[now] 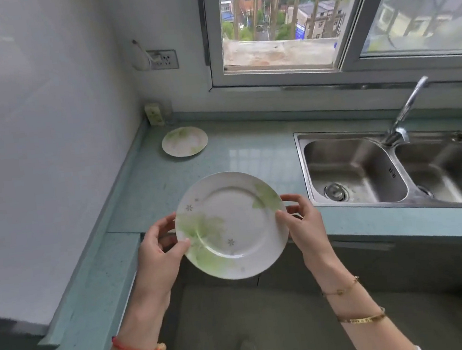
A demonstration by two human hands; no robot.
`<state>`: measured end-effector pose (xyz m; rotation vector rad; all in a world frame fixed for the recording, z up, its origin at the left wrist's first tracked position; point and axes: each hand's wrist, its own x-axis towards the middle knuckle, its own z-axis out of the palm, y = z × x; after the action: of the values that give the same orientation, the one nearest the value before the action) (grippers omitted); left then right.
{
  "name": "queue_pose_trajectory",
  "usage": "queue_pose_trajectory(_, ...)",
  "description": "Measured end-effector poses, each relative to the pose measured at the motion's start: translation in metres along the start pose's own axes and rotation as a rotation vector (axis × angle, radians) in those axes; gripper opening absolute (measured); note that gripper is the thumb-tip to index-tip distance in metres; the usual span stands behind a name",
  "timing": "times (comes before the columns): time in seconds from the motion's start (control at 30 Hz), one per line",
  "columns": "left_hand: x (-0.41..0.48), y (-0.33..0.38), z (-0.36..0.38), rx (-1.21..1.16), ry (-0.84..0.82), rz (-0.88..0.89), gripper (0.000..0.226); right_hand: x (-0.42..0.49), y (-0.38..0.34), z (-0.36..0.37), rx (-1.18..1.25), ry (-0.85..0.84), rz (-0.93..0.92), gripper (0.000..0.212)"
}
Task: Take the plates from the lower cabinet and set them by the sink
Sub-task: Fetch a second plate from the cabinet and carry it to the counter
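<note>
Two hands (158, 251) (303, 224) grip a round glossy floral plate (232, 226)

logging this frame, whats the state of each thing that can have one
held plate: held level by both hands, above the counter's front edge
left hand: gripping the plate's left rim
right hand: gripping its right rim
second plate: flat on the counter
faucet: no water running
sink: empty
window: slid open

Glossy ceramic plate (231, 226), brushed steel sink (398, 203)
</note>
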<state>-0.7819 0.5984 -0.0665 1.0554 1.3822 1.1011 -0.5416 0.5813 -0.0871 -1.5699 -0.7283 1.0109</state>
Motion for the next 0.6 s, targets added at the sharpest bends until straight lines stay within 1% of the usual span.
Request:
queue_pose_trajectory(0.3,0.162,0.002,0.049,0.088,-0.066,-0.043,0.044,0.152,-0.015,0.039,-0.093,0.125,0.022,0.025)
queue_pose_trajectory(0.6,0.320,0.000,0.110,0.094,-0.248,-0.103,0.047,0.308,-0.011,0.065,-0.202,0.341,0.101,0.022)
